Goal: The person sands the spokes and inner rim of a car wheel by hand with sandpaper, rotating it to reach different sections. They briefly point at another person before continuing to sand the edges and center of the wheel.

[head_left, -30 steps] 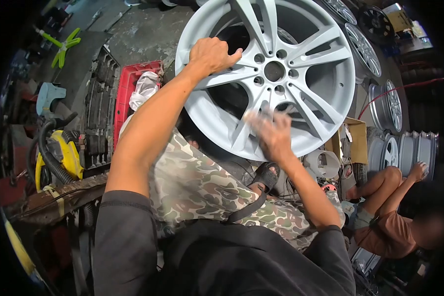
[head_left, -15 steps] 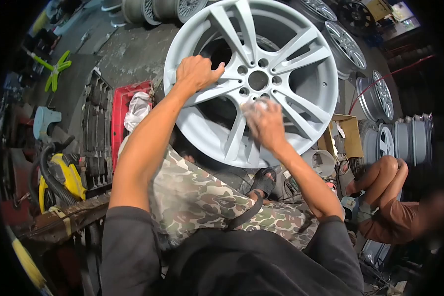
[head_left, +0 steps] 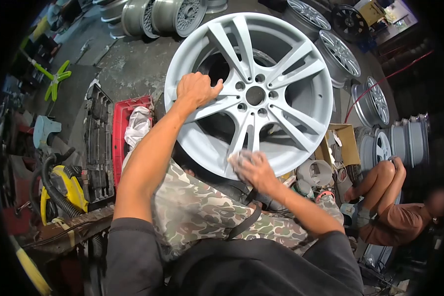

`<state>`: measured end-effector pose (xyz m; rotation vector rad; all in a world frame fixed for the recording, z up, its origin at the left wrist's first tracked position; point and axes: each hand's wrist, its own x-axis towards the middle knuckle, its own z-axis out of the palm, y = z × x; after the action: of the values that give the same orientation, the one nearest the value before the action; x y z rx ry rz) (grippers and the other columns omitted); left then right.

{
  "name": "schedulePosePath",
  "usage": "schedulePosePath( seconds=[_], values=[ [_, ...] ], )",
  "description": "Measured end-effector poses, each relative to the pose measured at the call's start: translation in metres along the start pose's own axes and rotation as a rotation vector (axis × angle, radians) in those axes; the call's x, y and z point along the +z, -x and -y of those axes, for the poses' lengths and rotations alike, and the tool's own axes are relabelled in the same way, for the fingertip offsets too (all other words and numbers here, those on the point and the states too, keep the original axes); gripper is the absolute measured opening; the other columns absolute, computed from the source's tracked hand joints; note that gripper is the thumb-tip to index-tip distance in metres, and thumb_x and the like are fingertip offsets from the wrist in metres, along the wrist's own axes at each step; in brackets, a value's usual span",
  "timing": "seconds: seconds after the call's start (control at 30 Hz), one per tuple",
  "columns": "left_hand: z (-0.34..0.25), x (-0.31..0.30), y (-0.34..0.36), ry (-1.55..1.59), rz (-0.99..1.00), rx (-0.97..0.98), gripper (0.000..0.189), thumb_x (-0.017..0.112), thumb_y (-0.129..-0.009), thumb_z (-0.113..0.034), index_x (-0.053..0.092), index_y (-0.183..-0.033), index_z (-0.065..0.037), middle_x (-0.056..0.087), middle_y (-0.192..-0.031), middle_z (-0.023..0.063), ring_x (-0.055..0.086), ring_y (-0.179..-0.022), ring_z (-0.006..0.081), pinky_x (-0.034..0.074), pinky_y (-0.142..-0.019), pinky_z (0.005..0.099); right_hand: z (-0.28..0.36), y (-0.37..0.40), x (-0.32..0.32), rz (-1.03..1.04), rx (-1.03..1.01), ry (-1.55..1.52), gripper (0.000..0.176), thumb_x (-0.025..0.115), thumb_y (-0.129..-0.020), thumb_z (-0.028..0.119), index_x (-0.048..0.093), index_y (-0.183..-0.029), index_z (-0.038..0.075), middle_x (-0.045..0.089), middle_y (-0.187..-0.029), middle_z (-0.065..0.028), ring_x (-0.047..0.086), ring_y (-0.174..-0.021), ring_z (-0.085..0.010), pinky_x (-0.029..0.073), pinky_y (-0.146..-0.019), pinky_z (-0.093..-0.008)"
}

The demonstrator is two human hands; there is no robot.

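Observation:
A large light-grey alloy wheel rim (head_left: 301,143) with paired spokes lies face up before me. My left hand (head_left: 197,91) is closed over a spoke on the rim's left side, thumb pointing toward the hub; its fingertips are hidden behind the spoke. My right hand (head_left: 254,170) presses on the outer end of the lower pair of spokes, near the rim's front edge. Its fingers are bent and dusty grey. A small pale edge shows at the fingertips, but blur keeps me from telling what it is.
A red crate (head_left: 118,130) holding a white cloth (head_left: 139,123) stands left, beside a black grille (head_left: 97,143). More wheel rims (head_left: 338,54) stand behind and right. A cardboard box (head_left: 348,140) and a bucket (head_left: 314,173) are near right. Another person (head_left: 392,212) sits at far right.
My right hand has slid from beside the hub outward along the lower spokes to the rim's front edge. The left hand keeps its hold; the whole view has shifted slightly.

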<state>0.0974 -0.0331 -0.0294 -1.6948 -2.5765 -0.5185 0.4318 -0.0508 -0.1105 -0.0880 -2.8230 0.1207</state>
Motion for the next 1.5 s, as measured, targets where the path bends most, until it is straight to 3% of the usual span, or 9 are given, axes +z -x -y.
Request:
schedulePosePath(
  seconds=[0.13, 0.27, 0.5, 0.6, 0.73, 0.83, 1.1, 1.33, 1.5],
  values=[
    [-0.003, 0.006, -0.001, -0.016, 0.032, 0.005, 0.065, 0.058, -0.094, -0.057, 0.079, -0.078, 0.003, 0.072, -0.076, 0.0269, 0.072, -0.074, 0.0449, 0.058, -0.073, 0.0496, -0.025, -0.017, -0.014, -0.076, -0.018, 0.054, 0.052, 0.072, -0.087, 0.022, 0.068, -0.138, 0.017, 0.065, -0.125, -0.0023, 0.053, -0.132, -0.0269, 0.043, -0.102, -0.0477],
    [-0.002, 0.001, 0.001, -0.018, 0.032, -0.031, 0.062, 0.059, -0.094, -0.055, 0.079, -0.08, 0.003, 0.073, -0.08, 0.0267, 0.073, -0.081, 0.0441, 0.058, -0.076, 0.0502, -0.064, -0.073, -0.001, -0.286, 0.45, 0.049, 0.029, 0.07, -0.089, 0.016, 0.076, -0.116, 0.007, 0.065, -0.12, -0.0092, 0.056, -0.117, -0.0337, 0.042, -0.098, -0.0495],
    [0.0, 0.002, -0.001, -0.009, 0.072, -0.006, 0.066, 0.055, -0.097, -0.057, 0.08, -0.083, 0.002, 0.073, -0.077, 0.0254, 0.073, -0.08, 0.0434, 0.057, -0.079, 0.0502, 0.062, 0.023, -0.003, 0.011, 0.256, -0.099, 0.055, 0.074, -0.086, 0.015, 0.065, -0.14, 0.009, 0.059, -0.128, -0.0061, 0.051, -0.132, -0.0314, 0.041, -0.103, -0.0488],
    [0.002, -0.001, -0.002, -0.001, 0.101, 0.013, 0.065, 0.054, -0.099, -0.056, 0.08, -0.087, 0.002, 0.074, -0.083, 0.026, 0.072, -0.083, 0.044, 0.057, -0.08, 0.0507, 0.065, 0.041, -0.028, -0.001, 0.234, -0.223, 0.045, 0.075, -0.087, 0.014, 0.071, -0.132, 0.014, 0.064, -0.124, -0.0063, 0.055, -0.127, -0.0311, 0.044, -0.105, -0.0477],
    [0.041, 0.0, -0.021, 0.085, 0.154, 0.04, 0.062, 0.054, -0.101, -0.054, 0.08, -0.089, 0.001, 0.075, -0.083, 0.0237, 0.074, -0.081, 0.0388, 0.057, -0.079, 0.0479, 0.03, 0.042, -0.067, -0.116, 0.363, -0.139, 0.027, 0.074, -0.089, 0.014, 0.077, -0.115, 0.011, 0.07, -0.116, -0.0093, 0.06, -0.119, -0.0335, 0.048, -0.102, -0.048],
    [0.062, -0.031, -0.021, 0.564, -0.018, -0.047, 0.053, 0.061, -0.101, -0.049, 0.08, -0.088, -0.001, 0.075, -0.081, 0.021, 0.076, -0.083, 0.0337, 0.056, -0.079, 0.0427, -0.024, 0.043, -0.1, -0.169, 0.356, -0.002, 0.024, 0.072, -0.091, 0.015, 0.076, -0.115, 0.01, 0.069, -0.111, -0.0107, 0.062, -0.108, -0.034, 0.048, -0.097, -0.047],
    [0.105, -0.08, 0.044, 0.283, 0.024, -0.139, 0.052, 0.067, -0.098, -0.048, 0.073, -0.078, 0.001, 0.072, -0.069, 0.0132, 0.073, -0.069, 0.0214, 0.055, -0.07, 0.0386, -0.125, 0.05, -0.165, -0.373, 0.58, 0.041, 0.021, 0.066, -0.097, 0.008, 0.076, -0.115, 0.004, 0.07, -0.104, -0.0129, 0.064, -0.096, -0.0318, 0.051, -0.088, -0.042],
    [0.105, -0.029, 0.111, 0.554, 0.489, -0.219, 0.06, 0.078, -0.093, -0.052, 0.071, -0.111, 0.005, 0.074, -0.083, 0.0095, 0.072, -0.068, 0.0153, 0.058, -0.061, 0.0293, -0.133, 0.032, -0.123, -0.288, 0.651, 0.127, 0.02, 0.067, -0.097, 0.016, 0.078, -0.107, 0.002, 0.067, -0.098, -0.0133, 0.065, -0.098, -0.0325, 0.051, -0.088, -0.0441],
    [0.082, 0.008, 0.138, 0.927, 0.352, -0.551, 0.063, 0.069, -0.1, -0.05, 0.061, -0.124, 0.007, 0.071, -0.098, 0.0156, 0.071, -0.069, 0.0203, 0.065, -0.057, 0.0352, -0.143, 0.019, -0.123, -0.335, 0.762, -0.019, 0.023, 0.067, -0.098, 0.019, 0.078, -0.105, 0.0, 0.064, -0.095, -0.0168, 0.066, -0.092, -0.0378, 0.053, -0.083, -0.0458]
  ],
)
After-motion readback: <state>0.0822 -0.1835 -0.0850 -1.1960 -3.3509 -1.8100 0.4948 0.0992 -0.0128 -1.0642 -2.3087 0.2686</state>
